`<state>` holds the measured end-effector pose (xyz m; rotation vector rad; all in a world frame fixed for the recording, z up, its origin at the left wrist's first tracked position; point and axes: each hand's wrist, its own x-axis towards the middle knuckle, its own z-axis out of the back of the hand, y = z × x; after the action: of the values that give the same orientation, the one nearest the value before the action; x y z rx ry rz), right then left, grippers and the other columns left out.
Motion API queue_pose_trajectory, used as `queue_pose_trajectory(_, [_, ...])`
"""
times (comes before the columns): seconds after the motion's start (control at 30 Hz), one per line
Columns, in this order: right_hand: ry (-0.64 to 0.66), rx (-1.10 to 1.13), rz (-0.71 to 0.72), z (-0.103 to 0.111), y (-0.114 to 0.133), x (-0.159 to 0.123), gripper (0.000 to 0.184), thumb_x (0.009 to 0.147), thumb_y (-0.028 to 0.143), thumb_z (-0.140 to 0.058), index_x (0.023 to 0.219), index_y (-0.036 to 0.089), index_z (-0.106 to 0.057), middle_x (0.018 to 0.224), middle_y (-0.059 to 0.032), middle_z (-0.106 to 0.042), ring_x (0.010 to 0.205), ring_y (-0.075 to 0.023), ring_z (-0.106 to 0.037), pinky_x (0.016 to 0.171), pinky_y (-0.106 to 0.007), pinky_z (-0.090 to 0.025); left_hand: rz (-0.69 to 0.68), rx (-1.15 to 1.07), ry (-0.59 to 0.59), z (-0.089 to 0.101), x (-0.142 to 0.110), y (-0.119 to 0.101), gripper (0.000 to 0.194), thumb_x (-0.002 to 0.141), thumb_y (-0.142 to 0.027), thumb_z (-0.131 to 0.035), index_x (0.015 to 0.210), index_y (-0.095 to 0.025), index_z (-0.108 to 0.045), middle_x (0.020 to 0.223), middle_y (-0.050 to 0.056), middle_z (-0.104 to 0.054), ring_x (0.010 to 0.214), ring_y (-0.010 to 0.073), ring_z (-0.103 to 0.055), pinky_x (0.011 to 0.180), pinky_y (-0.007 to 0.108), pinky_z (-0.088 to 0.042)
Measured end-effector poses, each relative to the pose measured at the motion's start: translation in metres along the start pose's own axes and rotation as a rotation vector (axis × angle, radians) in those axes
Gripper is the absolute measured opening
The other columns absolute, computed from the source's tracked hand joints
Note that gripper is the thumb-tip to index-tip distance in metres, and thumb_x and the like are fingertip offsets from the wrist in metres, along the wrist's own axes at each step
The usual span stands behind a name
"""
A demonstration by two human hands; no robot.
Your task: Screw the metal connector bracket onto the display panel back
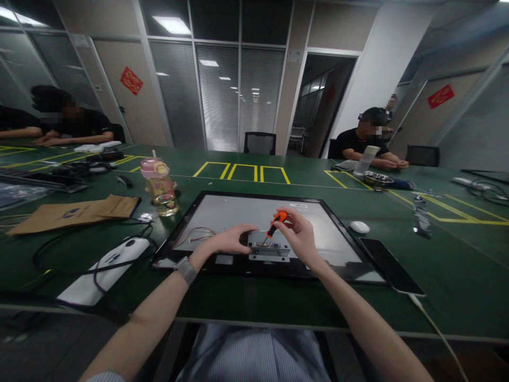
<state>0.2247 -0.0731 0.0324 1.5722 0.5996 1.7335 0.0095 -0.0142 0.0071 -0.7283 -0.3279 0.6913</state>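
A screwdriver (272, 229) is gripped by the right hand (299, 229), slanted down to the metal bracket (269, 253) just below frame centre; the bracket's left end is held by the left hand (233, 240), apparently for steadiness, over the flat-lying panel (238, 209).

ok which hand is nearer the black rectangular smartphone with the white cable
Right. The right hand, holding an orange-and-black screwdriver, is left of the smartphone; the left hand is farther left, at the left end of a silver metal bracket.

The head view faces forward-down across the table (242, 303).
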Motion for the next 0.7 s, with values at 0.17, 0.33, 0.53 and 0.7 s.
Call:
queue_pose_trajectory(0.17, [-0.069,-0.081,0.055,-0.0016,-0.0021,-0.003,0.024,0.08,0.03,-0.066,0.103,0.025,-0.059,0.089,-0.0026,-0.058,0.08,-0.0162,-0.061,0.064,-0.029,-0.058,0.017,-0.003,-0.01,-0.0015,0.0015,0.0061,0.072,0.065,-0.029,-0.069,0.133,-0.024,-0.045,0.138,0.006,-0.048,0.12,0.0255,-0.049,0.101,0.035,-0.04])
queue_pose_trajectory(0.33, [0.043,-0.071,0.071,0.0003,0.0041,-0.0035,0.025,0.088,0.03,-0.055,0.112,0.027,-0.058,0.097,-0.0053,-0.056,0.082,-0.0163,-0.062,0.069,-0.032,-0.058,0.01,0.01,-0.015,-0.0024,0.0024,0.0103,0.073,0.065,-0.03,-0.069,0.133,-0.024,-0.045,0.138,0.007,-0.047,0.121,0.0258,-0.049,0.101,0.036,-0.039])
queue_pose_trajectory(0.53, [0.151,0.086,0.038,0.0,0.0028,-0.002,0.035,0.09,0.027,-0.05,0.126,0.027,-0.048,0.115,-0.0091,-0.057,0.09,-0.0193,-0.066,0.081,-0.04,-0.056,-0.021,0.024,-0.012,-0.0018,0.0015,0.0041,0.071,0.067,-0.032,-0.069,0.132,-0.021,-0.045,0.138,0.007,-0.048,0.124,0.0248,-0.047,0.106,0.035,-0.035])
queue_pose_trajectory(0.7, [0.044,-0.093,0.104,-0.0004,0.0008,-0.0006,0.029,0.085,0.028,-0.059,0.114,0.027,-0.058,0.098,-0.0053,-0.056,0.083,-0.0167,-0.063,0.069,-0.031,-0.059,0.002,0.029,-0.021,-0.0019,0.0011,0.0017,0.07,0.065,-0.028,-0.068,0.132,-0.022,-0.046,0.138,0.007,-0.049,0.123,0.0252,-0.048,0.104,0.035,-0.036])
